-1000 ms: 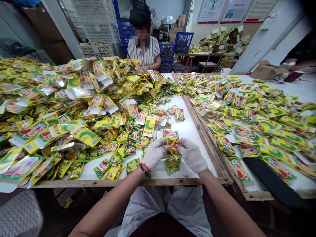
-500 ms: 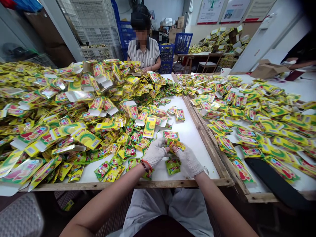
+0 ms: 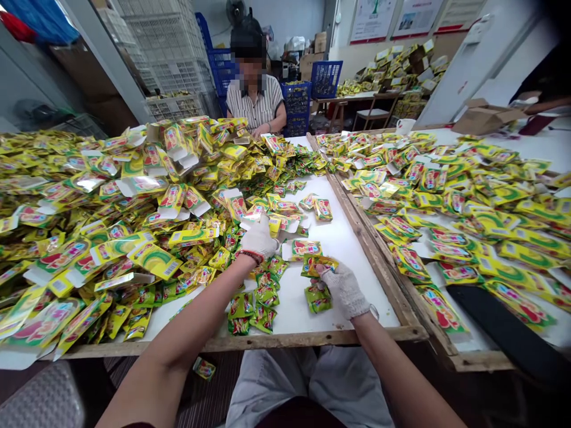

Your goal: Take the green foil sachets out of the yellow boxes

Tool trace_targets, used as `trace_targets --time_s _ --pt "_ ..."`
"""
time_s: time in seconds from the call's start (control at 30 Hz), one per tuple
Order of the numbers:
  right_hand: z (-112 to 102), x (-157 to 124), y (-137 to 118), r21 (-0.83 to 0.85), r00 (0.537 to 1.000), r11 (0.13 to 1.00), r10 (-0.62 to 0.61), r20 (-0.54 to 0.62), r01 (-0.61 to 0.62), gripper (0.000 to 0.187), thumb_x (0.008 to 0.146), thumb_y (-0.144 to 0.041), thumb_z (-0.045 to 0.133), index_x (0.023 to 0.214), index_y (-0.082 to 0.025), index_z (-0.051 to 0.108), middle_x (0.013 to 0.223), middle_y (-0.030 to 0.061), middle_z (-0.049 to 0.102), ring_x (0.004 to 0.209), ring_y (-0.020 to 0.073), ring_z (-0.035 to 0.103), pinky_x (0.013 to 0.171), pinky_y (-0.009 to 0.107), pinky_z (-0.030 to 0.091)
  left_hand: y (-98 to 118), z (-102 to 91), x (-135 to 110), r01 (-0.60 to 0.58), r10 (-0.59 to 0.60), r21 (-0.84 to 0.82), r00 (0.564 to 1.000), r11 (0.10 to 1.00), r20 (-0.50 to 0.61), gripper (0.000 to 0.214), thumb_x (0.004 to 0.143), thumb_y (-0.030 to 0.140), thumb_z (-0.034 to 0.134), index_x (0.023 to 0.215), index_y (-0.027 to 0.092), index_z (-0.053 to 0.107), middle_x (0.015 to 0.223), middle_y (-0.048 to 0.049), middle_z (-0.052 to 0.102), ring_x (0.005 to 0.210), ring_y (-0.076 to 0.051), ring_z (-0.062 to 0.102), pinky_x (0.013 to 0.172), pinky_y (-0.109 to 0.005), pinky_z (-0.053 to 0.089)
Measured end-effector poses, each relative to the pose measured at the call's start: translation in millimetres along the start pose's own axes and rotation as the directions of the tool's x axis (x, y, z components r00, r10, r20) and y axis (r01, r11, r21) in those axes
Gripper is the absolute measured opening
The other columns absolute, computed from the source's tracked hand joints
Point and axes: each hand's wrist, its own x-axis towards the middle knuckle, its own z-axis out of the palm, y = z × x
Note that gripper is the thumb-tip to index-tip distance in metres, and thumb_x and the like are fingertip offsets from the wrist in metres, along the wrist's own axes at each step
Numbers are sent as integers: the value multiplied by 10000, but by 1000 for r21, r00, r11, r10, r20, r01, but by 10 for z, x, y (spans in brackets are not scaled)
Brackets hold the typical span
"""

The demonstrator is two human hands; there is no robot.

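Both my hands wear white knit gloves. My left hand [image 3: 259,238] reaches forward onto a flat yellow carton blank [image 3: 273,224] at the edge of the big heap, its fingers curled down on it. My right hand [image 3: 343,288] stays near the table's front edge and pinches a small stack of yellow-green sachets [image 3: 319,264]. More green sachets [image 3: 317,297] lie just left of that hand, and a loose cluster of sachets [image 3: 252,306] sits under my left forearm.
A huge heap of yellow cartons and sachets [image 3: 111,202] covers the left of the white table [image 3: 343,238]. A second table [image 3: 464,202] to the right is covered likewise. A person in a striped shirt [image 3: 255,101] sits at the far end. One sachet [image 3: 204,368] lies on the floor.
My left hand has let go of the sachets and moved forward onto the carton blank. My right hand keeps the sachet stack. The camera tilted slightly.
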Motion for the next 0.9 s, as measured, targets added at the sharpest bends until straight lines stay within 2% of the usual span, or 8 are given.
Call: trace_targets --time_s 0.07,0.17,0.3,0.47,0.6,0.7,0.8,0.9 --pt "-7 -20 -5 81 1000 997 8 10 -9 380 700 -442 696 955 -175 606 852 47 712 612 155 668 489 239 529 -10 -19 -27 -39 45 -285 999 958 17 914 661 387 721 1416 230 231 1145 -128 590 1024 -293 607 874 -403 472" --pt "-3 -79 -16 290 993 955 25 112 -57 399 718 -474 682 997 -197 611 1004 63 699 827 192 681 683 307 575 0 -43 -293 -170 220 -717 975 676 -24 920 634 362 746 1383 198 237 1163 -102 582 1027 -237 604 884 -348 485" --pt "36 -183 -40 386 941 904 49 335 -185 421 785 -503 611 1090 -214 589 1169 87 652 956 227 665 818 388 551 -31 -34 -805 -190 376 -882 926 431 -15 682 659 340 749 1223 214 386 1185 -87 586 1034 -212 602 913 -338 479" --pt "74 -253 -46 164 982 986 -9 186 -22 438 794 -515 588 1092 -195 607 1092 103 686 922 244 666 734 364 571 -211 -129 -1128 -353 469 -749 881 561 -64 685 749 377 668 1319 207 326 1354 -135 464 1232 -263 480 1030 -423 393" --pt "106 -295 -68 -42 991 995 -85 107 90 420 763 -504 635 999 -157 660 955 94 720 850 241 672 736 364 562 -177 -214 -1182 -563 556 -163 826 810 -91 903 627 394 755 1388 178 319 1361 -155 443 1297 -359 360 1117 -545 192" --pt "146 -353 -89 -89 992 988 -125 7 126 457 764 -525 629 1006 -139 650 936 102 720 811 230 674 689 332 558 -96 -149 -1211 -513 512 76 858 855 34 676 696 325 686 1303 170 435 1151 -119 562 1106 -313 507 1005 -476 360" --pt "153 -402 -78 -129 980 985 -134 -144 116 479 788 -562 575 1044 -160 619 897 92 721 714 214 673 575 299 542 -84 -54 -1240 -458 456 99 889 883 49 493 762 328 610 1213 173 486 1085 -98 564 999 -266 539 867 -383 446" --pt "106 -405 -29 -253 974 959 -167 -152 125 464 798 -565 547 1035 -172 615 819 84 717 619 204 650 514 296 519 -113 -16 -1270 -472 471 95 882 876 35 502 746 303 617 1213 189 468 1130 -92 547 1022 -260 523 886 -375 437"
